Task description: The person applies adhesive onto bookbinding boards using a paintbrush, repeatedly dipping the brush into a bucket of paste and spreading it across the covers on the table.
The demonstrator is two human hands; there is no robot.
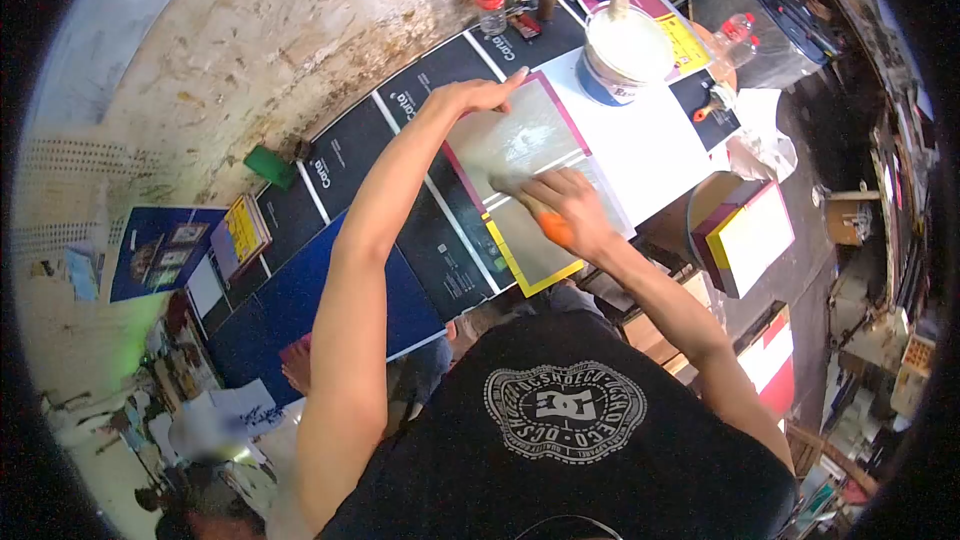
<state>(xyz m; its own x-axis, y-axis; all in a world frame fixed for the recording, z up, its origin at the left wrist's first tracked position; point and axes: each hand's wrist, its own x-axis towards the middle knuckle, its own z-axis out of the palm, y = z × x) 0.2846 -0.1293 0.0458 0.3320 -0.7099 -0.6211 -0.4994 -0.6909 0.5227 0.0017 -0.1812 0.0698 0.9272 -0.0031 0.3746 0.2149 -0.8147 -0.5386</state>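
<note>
My right hand (pixel 572 202) is closed round the orange handle of a brush (pixel 553 226). Its bristle end is blurred over a grey sheet (pixel 522 145) with a wet, shiny patch, edged in maroon and yellow. A white strip crosses this sheet. My left hand (pixel 482 96) lies at the sheet's far left corner, fingers stretched out and touching the edge. Just beyond the sheet, a bucket (pixel 607 75) of whitish paste stands on white paper (pixel 650 145), with a stick upright in it.
Black printed boards (pixel 345 162) and a dark blue board (pixel 345 285) cover the table. A water bottle (pixel 490 2) stands by the wall. A red-handled brush (pixel 706 112) lies right of the bucket. A stack of covers (pixel 750 238) is at right. Another person's hand (pixel 296 364) is at lower left.
</note>
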